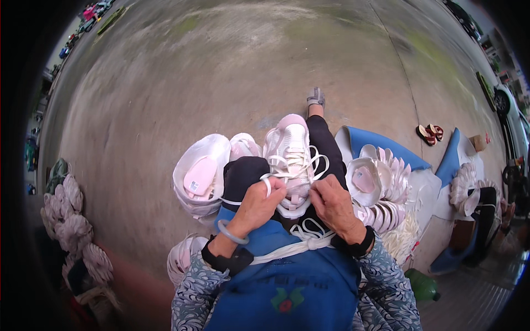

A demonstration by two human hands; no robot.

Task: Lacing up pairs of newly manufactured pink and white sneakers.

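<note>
A white sneaker with a pale pink toe (291,129) rests between my legs, its toe pointing away from me. White shoelaces (319,159) run across its front and stand up in loose loops. My left hand (258,203), with a pale bangle on its wrist, pinches a lace beside the shoe's opening. Opposite it, my right hand (333,203) is closed near the tongue, its fingertips on a lace. More white cord (301,243) is knotted across my blue apron (276,276).
At left stands a bundle of white shoe uppers with a pink insole (201,179). Stacked pink-and-white shoe pieces (381,182) lie to the right, beside a pile of cream laces (402,237) and a blue sheet (381,146). Sandals (429,134) and a green bottle (422,285) sit farther right.
</note>
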